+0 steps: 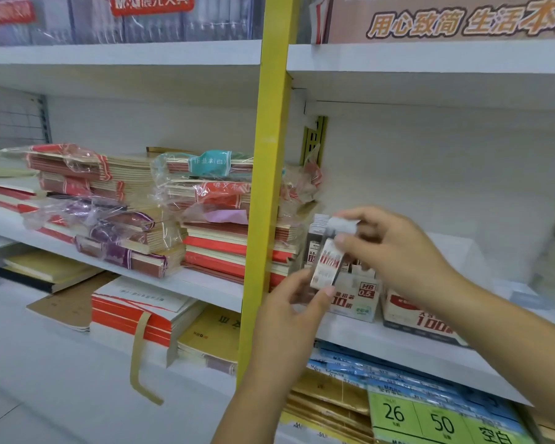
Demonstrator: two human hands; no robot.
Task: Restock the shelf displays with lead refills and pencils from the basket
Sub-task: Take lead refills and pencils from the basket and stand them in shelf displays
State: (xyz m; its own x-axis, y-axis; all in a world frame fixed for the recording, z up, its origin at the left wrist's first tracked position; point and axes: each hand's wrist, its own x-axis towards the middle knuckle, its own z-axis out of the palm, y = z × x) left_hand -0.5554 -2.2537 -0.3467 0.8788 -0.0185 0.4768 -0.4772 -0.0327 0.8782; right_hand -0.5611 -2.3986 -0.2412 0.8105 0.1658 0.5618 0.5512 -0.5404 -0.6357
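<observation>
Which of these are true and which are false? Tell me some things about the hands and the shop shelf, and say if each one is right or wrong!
1. The left hand holds a small red-and-white lead refill box. True.
2. The tall metal shelf post is blue. False: it is yellow.
3. The white cardboard display box says HB 0.5. True.
4. The right hand hangs empty. False: it pinches the top end of the refill box.
5. The green paper price tags show 26 and 50. True.
</observation>
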